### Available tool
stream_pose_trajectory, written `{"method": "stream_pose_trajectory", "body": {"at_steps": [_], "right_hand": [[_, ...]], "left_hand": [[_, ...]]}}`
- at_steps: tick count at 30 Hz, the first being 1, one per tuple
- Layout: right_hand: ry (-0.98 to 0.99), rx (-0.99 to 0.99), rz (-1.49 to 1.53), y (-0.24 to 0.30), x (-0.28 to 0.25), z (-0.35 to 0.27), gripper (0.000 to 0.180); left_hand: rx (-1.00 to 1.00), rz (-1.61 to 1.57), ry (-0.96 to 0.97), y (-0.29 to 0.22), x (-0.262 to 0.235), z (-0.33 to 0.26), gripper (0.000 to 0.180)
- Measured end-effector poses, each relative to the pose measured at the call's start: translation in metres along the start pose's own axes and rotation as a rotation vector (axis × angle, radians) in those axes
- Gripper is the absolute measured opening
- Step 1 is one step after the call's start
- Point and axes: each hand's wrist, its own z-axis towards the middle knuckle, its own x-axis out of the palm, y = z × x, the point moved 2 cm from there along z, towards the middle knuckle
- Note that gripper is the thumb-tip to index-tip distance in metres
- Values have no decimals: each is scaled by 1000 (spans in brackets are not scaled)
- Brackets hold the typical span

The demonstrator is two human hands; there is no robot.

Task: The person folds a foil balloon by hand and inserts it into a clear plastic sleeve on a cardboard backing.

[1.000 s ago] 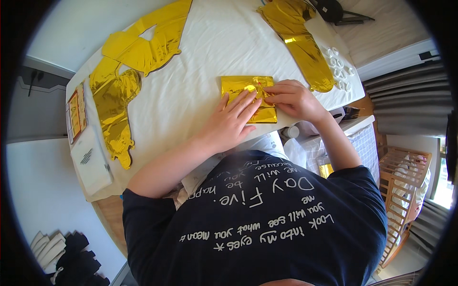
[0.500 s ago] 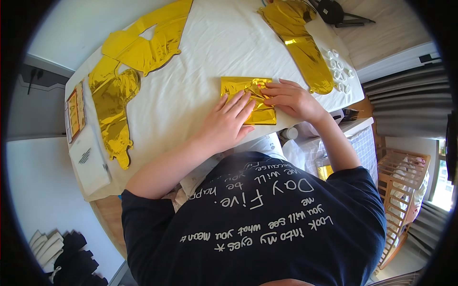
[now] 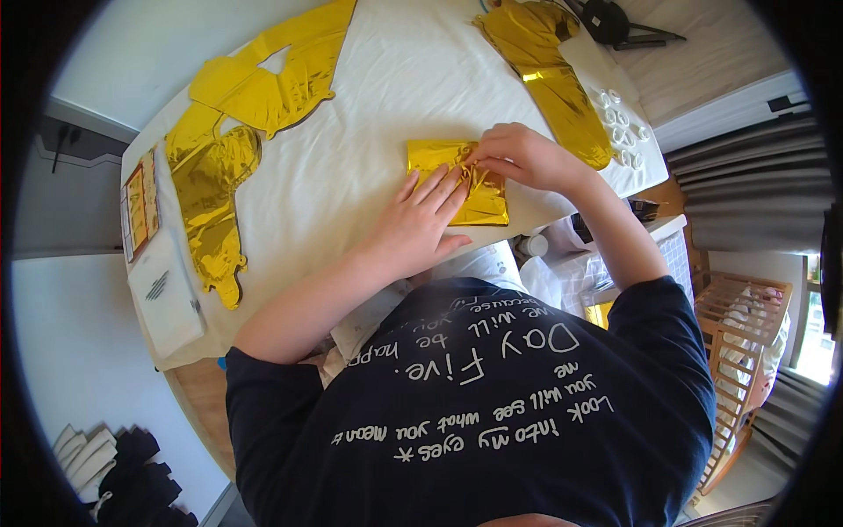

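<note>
The left hand (image 3: 413, 230) hides the near edge of the folded foil (image 3: 457, 176); its fingers lie spread flat on it. The right hand (image 3: 523, 156) pinches the foil's crumpled middle. The foil sits on a white cloth (image 3: 369, 114) near the table's front edge, among flat gold balloons (image 3: 211, 193).

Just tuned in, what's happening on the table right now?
A person is working a folded gold foil piece on the white-covered table. The left hand lies flat on its lower left part, pressing it down, while the right hand pinches its crinkled upper right part. Other flat gold foil shapes lie untouched: two at the far left and one at the top right.
</note>
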Motion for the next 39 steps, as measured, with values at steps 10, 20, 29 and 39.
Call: {"method": "stream_pose_trajectory", "body": {"at_steps": [10, 20, 29, 39], "right_hand": [[84, 184, 199, -12, 12, 15, 21], [-55, 143, 213, -5, 15, 7, 22], [-460, 24, -112, 19, 23, -37, 24], [-336, 148, -204, 42, 50, -49, 32]], "left_hand": [[43, 268, -153, -16, -12, 0, 74], [109, 43, -141, -8, -9, 9, 66], [76, -182, -88, -1, -7, 6, 67], [62, -131, -20, -2, -2, 5, 78]]}}
